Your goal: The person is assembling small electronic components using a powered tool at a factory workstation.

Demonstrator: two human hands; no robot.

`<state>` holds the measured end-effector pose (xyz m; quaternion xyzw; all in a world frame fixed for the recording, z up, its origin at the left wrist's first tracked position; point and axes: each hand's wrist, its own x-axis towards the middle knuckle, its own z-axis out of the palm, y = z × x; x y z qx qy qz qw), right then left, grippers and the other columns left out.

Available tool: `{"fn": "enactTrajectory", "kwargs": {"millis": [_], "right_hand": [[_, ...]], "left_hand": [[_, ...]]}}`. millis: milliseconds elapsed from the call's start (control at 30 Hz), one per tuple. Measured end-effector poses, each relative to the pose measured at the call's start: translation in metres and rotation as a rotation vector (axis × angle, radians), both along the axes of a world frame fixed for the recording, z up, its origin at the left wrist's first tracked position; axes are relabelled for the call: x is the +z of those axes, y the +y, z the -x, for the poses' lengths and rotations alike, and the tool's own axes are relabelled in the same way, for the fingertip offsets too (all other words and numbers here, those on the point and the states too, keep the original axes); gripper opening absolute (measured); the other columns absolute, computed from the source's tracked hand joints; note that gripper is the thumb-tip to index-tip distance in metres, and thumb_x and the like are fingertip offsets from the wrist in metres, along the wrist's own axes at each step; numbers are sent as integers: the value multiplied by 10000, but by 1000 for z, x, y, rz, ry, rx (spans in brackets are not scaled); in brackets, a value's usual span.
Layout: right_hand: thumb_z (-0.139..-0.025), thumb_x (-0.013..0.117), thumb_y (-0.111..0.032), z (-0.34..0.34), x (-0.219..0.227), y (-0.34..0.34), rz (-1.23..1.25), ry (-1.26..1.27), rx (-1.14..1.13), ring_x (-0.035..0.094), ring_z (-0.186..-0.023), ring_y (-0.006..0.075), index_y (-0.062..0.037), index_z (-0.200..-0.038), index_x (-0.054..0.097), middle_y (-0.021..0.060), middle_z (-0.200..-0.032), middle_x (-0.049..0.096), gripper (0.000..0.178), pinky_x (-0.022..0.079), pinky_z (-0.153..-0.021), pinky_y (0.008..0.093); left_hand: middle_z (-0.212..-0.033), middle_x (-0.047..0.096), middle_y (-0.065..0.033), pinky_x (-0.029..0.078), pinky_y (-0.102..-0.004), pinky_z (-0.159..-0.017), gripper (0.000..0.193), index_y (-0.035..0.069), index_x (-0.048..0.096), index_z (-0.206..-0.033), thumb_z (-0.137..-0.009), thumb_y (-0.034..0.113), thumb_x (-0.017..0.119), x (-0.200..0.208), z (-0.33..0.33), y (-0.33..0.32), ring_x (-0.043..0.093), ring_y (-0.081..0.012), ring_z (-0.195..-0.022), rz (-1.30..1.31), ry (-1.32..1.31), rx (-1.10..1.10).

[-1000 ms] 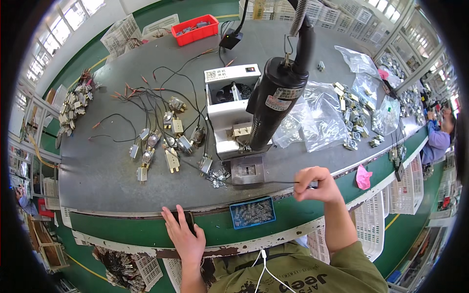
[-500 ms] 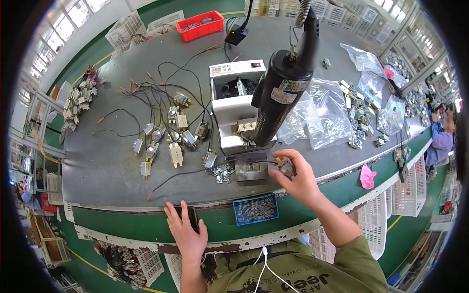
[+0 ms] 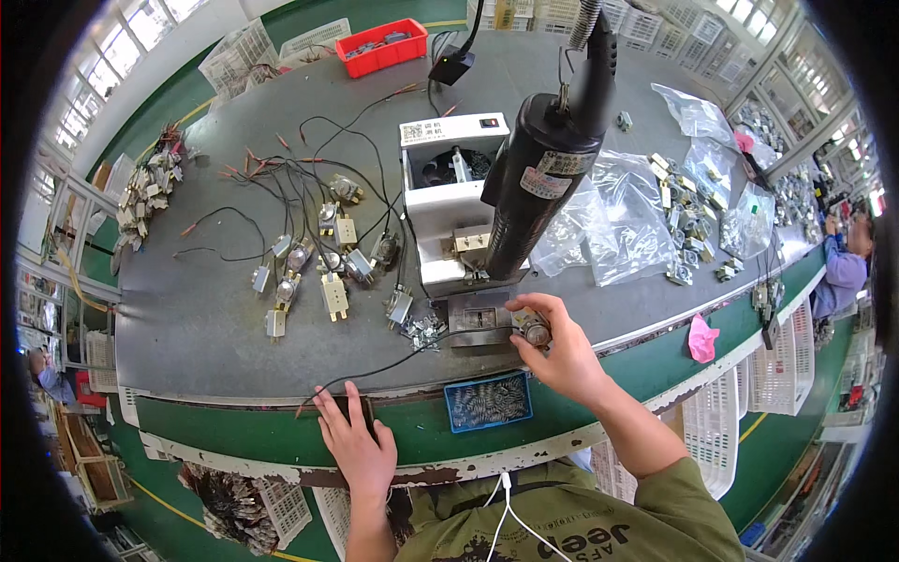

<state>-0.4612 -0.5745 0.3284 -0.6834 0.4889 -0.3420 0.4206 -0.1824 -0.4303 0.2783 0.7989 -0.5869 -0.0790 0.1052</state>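
Note:
In my right hand [image 3: 567, 351], thumb and fingers pinch a small thermostat [image 3: 534, 330] with a round metal face. Its thin black lead [image 3: 412, 356] runs left across the bench to a coppery tip near my left fingertips. My left hand [image 3: 361, 450] lies open on the green front edge, fingers spread, beside a dark flat object [image 3: 369, 410] it partly covers. Just left of the thermostat sits a metal fixture block [image 3: 479, 335], below an upright black electric screwdriver [image 3: 538, 187]. More thermostats [image 3: 334, 295] with black leads lie to the left.
A white machine [image 3: 435, 211] stands behind the fixture. Small metal pieces [image 3: 423, 332] are heaped beside it; a blue tray [image 3: 489, 401] of small metal parts is at the front edge. Clear bags [image 3: 627, 225] and loose parts lie right. A red bin [image 3: 382, 49] is at the back.
My right hand has shifted slightly left and down with the thermostat, turning it. The lead's tip has swung toward the front edge near my left hand, which is almost still.

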Motion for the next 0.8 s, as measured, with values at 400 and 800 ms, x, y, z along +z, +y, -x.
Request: {"fn": "enactTrajectory", "kwargs": {"millis": [400, 800], "right_hand": [[-877, 724, 7, 2, 0, -1, 52, 30, 15, 629, -1160, 213, -16, -1293, 504, 117, -1315, 640, 471, 507, -931, 302], [-875, 715, 20, 2, 0, -2, 17, 26, 14, 628, -1187, 213, -15, -1305, 493, 126, -1320, 639, 484, 511, -956, 314]], "left_hand": [[-1641, 101, -288, 203, -529, -1204, 819, 90, 256, -1589, -837, 87, 580, 2, -1, 0, 150, -467, -1511, 15, 59, 3], [-1631, 110, -310, 199, -552, -1205, 851, 47, 258, -1573, -797, 115, 603, 2, -2, 0, 159, -494, -1500, 22, 100, 40]]}}
